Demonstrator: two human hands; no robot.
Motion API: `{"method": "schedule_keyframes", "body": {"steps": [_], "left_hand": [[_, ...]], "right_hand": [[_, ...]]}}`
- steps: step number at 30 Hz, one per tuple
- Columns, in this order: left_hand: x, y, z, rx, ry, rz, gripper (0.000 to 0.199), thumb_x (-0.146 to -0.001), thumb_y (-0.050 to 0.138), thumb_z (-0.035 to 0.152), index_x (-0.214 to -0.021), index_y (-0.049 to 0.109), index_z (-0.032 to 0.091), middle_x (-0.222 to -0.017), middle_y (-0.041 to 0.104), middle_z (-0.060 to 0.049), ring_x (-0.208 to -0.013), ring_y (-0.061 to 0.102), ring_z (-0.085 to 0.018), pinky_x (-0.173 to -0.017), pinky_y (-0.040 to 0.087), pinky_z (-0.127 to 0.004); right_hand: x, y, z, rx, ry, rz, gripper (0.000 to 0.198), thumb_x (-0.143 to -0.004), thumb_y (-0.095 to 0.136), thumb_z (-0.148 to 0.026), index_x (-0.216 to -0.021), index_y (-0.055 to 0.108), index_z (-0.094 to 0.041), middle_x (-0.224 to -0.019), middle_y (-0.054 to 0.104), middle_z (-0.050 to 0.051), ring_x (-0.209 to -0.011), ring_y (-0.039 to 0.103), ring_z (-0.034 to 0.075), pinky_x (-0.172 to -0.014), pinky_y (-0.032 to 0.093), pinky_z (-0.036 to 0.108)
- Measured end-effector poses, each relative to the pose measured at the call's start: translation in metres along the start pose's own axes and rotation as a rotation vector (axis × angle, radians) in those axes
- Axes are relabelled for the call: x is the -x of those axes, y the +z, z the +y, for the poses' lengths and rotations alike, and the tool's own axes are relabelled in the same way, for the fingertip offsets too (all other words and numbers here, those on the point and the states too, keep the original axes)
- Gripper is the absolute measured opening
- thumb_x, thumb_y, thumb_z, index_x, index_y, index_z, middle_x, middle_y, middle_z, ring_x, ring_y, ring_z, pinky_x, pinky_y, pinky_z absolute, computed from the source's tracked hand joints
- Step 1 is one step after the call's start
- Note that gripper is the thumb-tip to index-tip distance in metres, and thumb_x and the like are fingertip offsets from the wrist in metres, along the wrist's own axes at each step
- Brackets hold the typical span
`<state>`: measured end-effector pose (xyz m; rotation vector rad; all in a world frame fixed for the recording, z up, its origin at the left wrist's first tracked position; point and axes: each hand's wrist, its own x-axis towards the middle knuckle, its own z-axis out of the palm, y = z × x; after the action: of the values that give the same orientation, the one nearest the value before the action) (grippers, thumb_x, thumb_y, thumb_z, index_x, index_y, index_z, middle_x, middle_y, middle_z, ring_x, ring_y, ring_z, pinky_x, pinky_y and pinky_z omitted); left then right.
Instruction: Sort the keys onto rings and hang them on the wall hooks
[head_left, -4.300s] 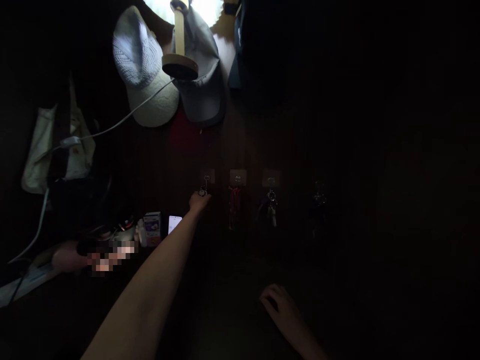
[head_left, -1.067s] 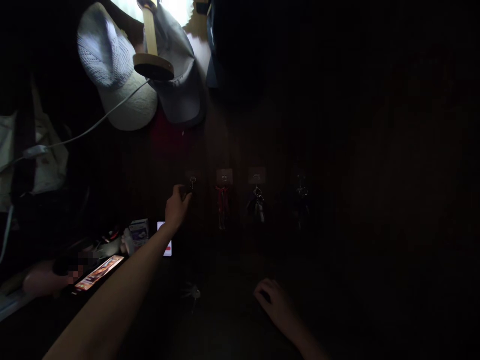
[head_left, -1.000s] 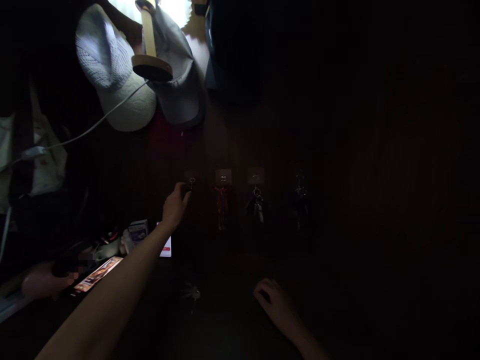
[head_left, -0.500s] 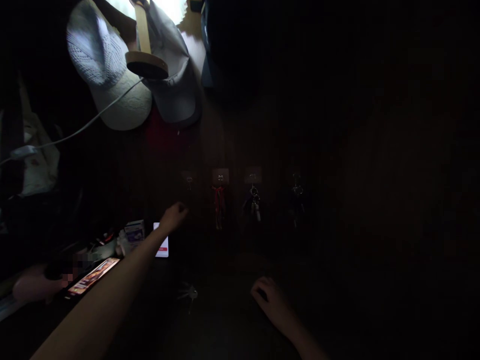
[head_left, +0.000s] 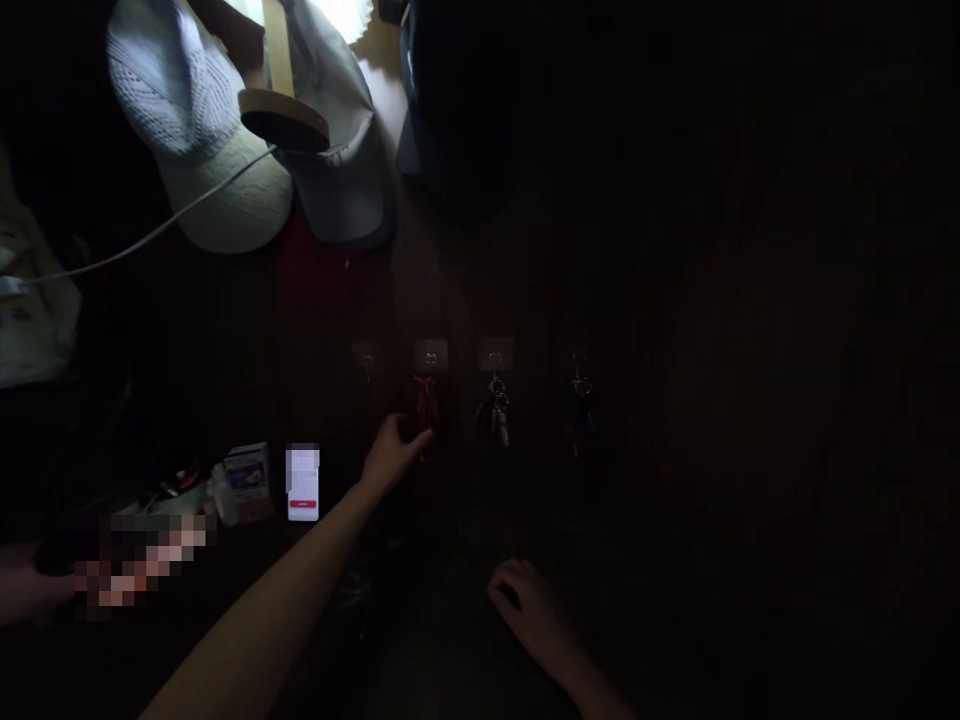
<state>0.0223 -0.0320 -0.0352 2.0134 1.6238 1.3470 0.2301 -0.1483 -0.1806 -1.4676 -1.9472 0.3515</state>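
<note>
At the left edge of the frame, a pale bag (head_left: pixel 37 320) hangs in the dark. A white cap (head_left: pixel 187 100) is in the upper left. Below, in the lower left, a small box (head_left: pixel 249 480) stands beside a bright phone (head_left: pixel 303 485). A gray cap (head_left: pixel 345 180) hangs high up, partly behind a lamp (head_left: pixel 283 118). Low down, a faint shiny bit (head_left: pixel 354 595) is too dim to name.

Near the middle, a hook (head_left: pixel 367 362) has nothing on it that I can see. The left hand (head_left: pixel 388 455) is just below and to the right of it, thumb and finger spread apart. The red strap (head_left: pixel 427 398) hangs from the next hook. Its long way runs up and down, and it goes up and to the right from the hand. The thumb is by its low end, but I can't tell if they touch.

Next come some keys (head_left: pixel 498 412). The right hand (head_left: pixel 529 610) is low in the frame, well apart from the strap, so the left is nearer. Its fingers curl loosely; it's too dark to tell if the tips meet. The last keys (head_left: pixel 580 390) hang to the right.
</note>
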Motion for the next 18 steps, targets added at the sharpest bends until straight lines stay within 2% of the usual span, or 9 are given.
{"method": "schedule_keyframes", "body": {"steps": [2, 5, 7, 9, 12, 14, 16, 18], "left_hand": [[-0.011, 0.013, 0.020, 0.046, -0.017, 0.121, 0.061, -0.066, 0.061, 0.054, -0.112, 0.046, 0.016, -0.115, 0.053, -0.013, -0.110, 0.050, -0.025, -0.088, 0.039, -0.032], [-0.018, 0.034, 0.043, 0.019, -0.208, 0.238, 0.064, -0.061, 0.067, 0.052, -0.108, 0.046, 0.015, -0.114, 0.049, -0.015, -0.112, 0.046, -0.029, -0.089, 0.039, -0.037], [-0.019, 0.044, 0.050, 0.013, -0.288, 0.299, 0.055, -0.065, 0.065, 0.047, -0.106, 0.046, 0.015, -0.114, 0.047, -0.015, -0.112, 0.046, -0.030, -0.087, 0.039, -0.038], [-0.020, 0.047, 0.052, 0.012, -0.303, 0.320, 0.041, -0.071, 0.060, 0.040, -0.102, 0.048, 0.016, -0.113, 0.047, -0.016, -0.111, 0.046, -0.030, -0.087, 0.040, -0.038], [-0.022, 0.040, 0.047, 0.025, -0.255, 0.269, 0.025, -0.074, 0.053, 0.031, -0.094, 0.053, 0.017, -0.108, 0.052, -0.016, -0.104, 0.052, -0.028, -0.083, 0.041, -0.036], [-0.024, 0.031, 0.040, 0.043, -0.208, 0.204, 0.020, -0.075, 0.051, 0.030, -0.091, 0.054, 0.018, -0.098, 0.058, -0.012, -0.093, 0.058, -0.025, -0.077, 0.043, -0.032], [-0.026, 0.024, 0.034, 0.062, -0.173, 0.131, 0.019, -0.076, 0.050, 0.030, -0.092, 0.054, 0.020, -0.087, 0.062, -0.007, -0.082, 0.061, -0.022, -0.070, 0.044, -0.029], [-0.028, 0.021, 0.029, 0.076, -0.158, 0.069, 0.021, -0.075, 0.051, 0.031, -0.093, 0.053, 0.021, -0.082, 0.064, -0.005, -0.077, 0.062, -0.021, -0.065, 0.044, -0.027]], "right_hand": [[0.000, 0.000, -0.002, 0.011, 0.003, 0.000, 0.018, -0.084, 0.044, -0.021, -0.075, 0.060, -0.023, -0.086, 0.063, 0.001, -0.086, 0.055, 0.016, -0.078, 0.040, 0.028], [0.002, 0.002, -0.003, 0.038, 0.012, 0.012, 0.017, -0.083, 0.045, -0.020, -0.075, 0.060, -0.023, -0.087, 0.063, 0.001, -0.087, 0.055, 0.017, -0.080, 0.040, 0.029], [0.005, 0.004, -0.002, 0.030, 0.009, 0.020, 0.017, -0.082, 0.046, -0.020, -0.075, 0.060, -0.023, -0.088, 0.064, 0.001, -0.088, 0.056, 0.017, -0.081, 0.040, 0.029], [0.008, 0.002, 0.000, -0.030, 0.000, 0.029, 0.017, -0.083, 0.045, -0.022, -0.076, 0.061, -0.023, -0.087, 0.064, 0.002, -0.088, 0.057, 0.017, -0.082, 0.041, 0.029], [0.001, -0.014, -0.003, -0.164, -0.023, 0.095, 0.019, -0.085, 0.042, -0.025, -0.081, 0.061, -0.023, -0.088, 0.065, 0.002, -0.089, 0.059, 0.017, -0.081, 0.044, 0.028], [-0.016, -0.036, -0.015, -0.209, -0.063, 0.154, 0.019, -0.085, 0.042, -0.026, -0.086, 0.061, -0.023, -0.091, 0.065, 0.002, -0.090, 0.060, 0.017, -0.082, 0.045, 0.028], [-0.042, -0.064, -0.037, -0.178, -0.143, 0.207, 0.021, -0.085, 0.042, -0.025, -0.093, 0.061, -0.024, -0.095, 0.065, 0.002, -0.092, 0.059, 0.016, -0.084, 0.046, 0.030], [-0.075, -0.093, -0.065, -0.052, -0.248, 0.260, 0.028, -0.086, 0.039, -0.021, -0.107, 0.057, -0.026, -0.105, 0.062, 0.001, -0.098, 0.056, 0.015, -0.088, 0.044, 0.031]]}}
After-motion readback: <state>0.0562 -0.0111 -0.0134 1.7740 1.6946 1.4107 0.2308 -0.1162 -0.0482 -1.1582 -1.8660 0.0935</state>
